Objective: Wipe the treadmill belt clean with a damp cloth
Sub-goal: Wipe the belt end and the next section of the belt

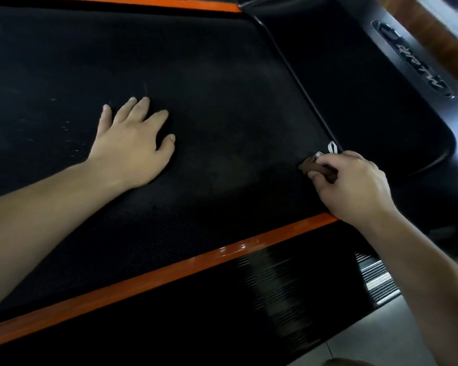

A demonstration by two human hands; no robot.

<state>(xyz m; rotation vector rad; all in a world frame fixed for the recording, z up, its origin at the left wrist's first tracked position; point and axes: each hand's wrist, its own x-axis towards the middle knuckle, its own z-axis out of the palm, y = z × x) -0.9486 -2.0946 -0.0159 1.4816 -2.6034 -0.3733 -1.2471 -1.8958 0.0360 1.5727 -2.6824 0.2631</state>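
The black textured treadmill belt (196,88) fills most of the view, with pale dusty smears near its middle and specks at the left. My left hand (132,141) rests flat on the belt, fingers straight and spread. My right hand (354,186) grips a bunched brown cloth (316,169) with a small white tag, pressed on the belt near its right end, close to the black motor cover (368,101).
An orange side rail (169,276) runs along the belt's near edge, another orange rail (169,2) along the far edge. A ribbed black foot rail (262,299) lies nearer me. Grey floor (381,339) shows at bottom right, wood-grain flooring (439,35) at top right.
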